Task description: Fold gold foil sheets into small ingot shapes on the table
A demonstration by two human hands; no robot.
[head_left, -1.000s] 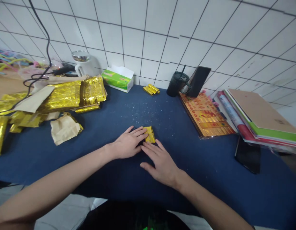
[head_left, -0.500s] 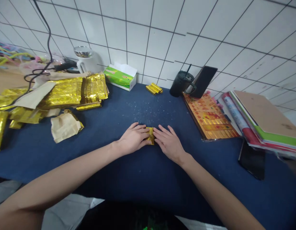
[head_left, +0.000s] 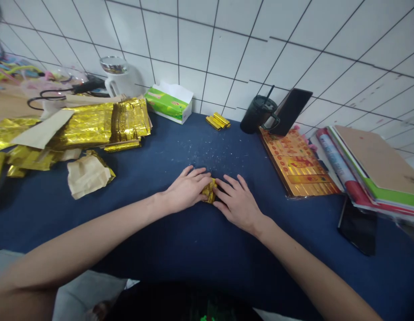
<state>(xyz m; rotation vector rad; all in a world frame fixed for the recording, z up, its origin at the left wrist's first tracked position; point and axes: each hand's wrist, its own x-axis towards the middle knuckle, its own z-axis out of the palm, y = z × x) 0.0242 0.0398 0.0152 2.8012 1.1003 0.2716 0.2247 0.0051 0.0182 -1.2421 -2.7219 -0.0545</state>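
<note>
Folded gold foil piece [head_left: 209, 191] located at centre of the navy cloth-covered worktop [head_left: 294, 258], near the person, crumpled in appearance and pinched between both hands. Left hand [head_left: 187, 188] lies on the piece's left side, fingers curled and fingertips in contact with the foil. Right hand [head_left: 238, 203] lies on its right side, fingers spread, with the inner fingers against the foil. Both hands are grasping the piece from either side; neither has released it.

Far left of the worktop: large pile of gold foil sheets [head_left: 93, 127], with a flat tan paper sheet [head_left: 43, 129] lying on it and a crumpled tan paper wrapper [head_left: 88, 177] just nearer. Far centre: small stack of gold foil bars [head_left: 217, 121] beside a green-and-white tissue box [head_left: 168, 103] and a white mug with a metal rim [head_left: 120, 78]. Far right: black tumbler with straw [head_left: 258, 115] next to a black tablet [head_left: 290, 105] leaning upright. Right side: red-and-gold printed sheet [head_left: 297, 165], a stack of books and folders [head_left: 370, 167], and a black smartphone [head_left: 357, 227] lying flat.
</note>
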